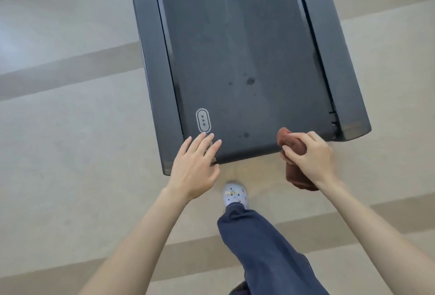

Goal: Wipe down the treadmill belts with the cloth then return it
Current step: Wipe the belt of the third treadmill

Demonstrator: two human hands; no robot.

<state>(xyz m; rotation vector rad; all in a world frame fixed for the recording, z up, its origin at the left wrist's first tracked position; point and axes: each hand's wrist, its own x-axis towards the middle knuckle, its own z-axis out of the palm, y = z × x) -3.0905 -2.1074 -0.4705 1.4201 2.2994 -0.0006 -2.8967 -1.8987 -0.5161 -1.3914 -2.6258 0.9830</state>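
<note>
A dark grey treadmill belt (pixel 240 59) runs away from me, with a few dark spots near its middle and an oval arrow mark near its rear left corner. My right hand (pixel 310 156) grips a bunched brown cloth (pixel 292 143) over the belt's rear right end; part of the cloth hangs down below my wrist. My left hand (pixel 195 165) hovers with straight, spread fingers over the rear left end of the belt, holding nothing.
Grey side rails (pixel 155 64) flank the belt on both sides. Beige floor with darker stripes (pixel 70 118) surrounds the treadmill. My leg in blue trousers and a light blue shoe (pixel 235 194) stand just behind the treadmill's rear edge.
</note>
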